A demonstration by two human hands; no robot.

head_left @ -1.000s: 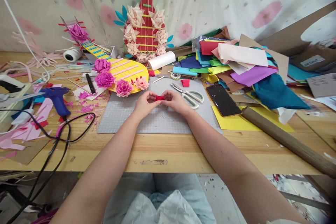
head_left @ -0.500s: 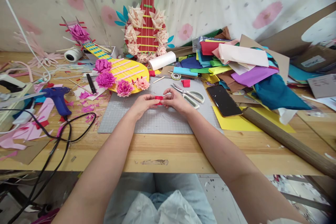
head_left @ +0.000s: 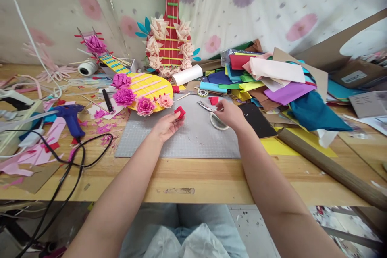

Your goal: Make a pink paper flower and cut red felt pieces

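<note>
My left hand [head_left: 168, 125] pinches a small folded piece of red crepe paper [head_left: 180, 112] between thumb and fingers, above the grey cutting mat [head_left: 193, 145]. Over the handles of the scissors [head_left: 218, 121] is my right hand [head_left: 228, 112], its bent fingers apart and partly hiding one handle loop. The scissors lie on the mat with their blades pointing left. Just behind them sits another red paper piece [head_left: 213, 100], close to my right fingertips.
A yellow paper guitar [head_left: 151, 88] with pink flowers lies behind the mat; a red one [head_left: 171, 42] stands against the curtain. Left are a blue glue gun [head_left: 71, 119] and black cable [head_left: 79, 165]. Right are a phone [head_left: 256, 120], coloured papers [head_left: 290, 88] and a brown roll [head_left: 326, 165].
My right hand has let go of the red paper and moved right to the scissors. My left hand keeps the paper, now turned and raised slightly. The view has shifted a little.
</note>
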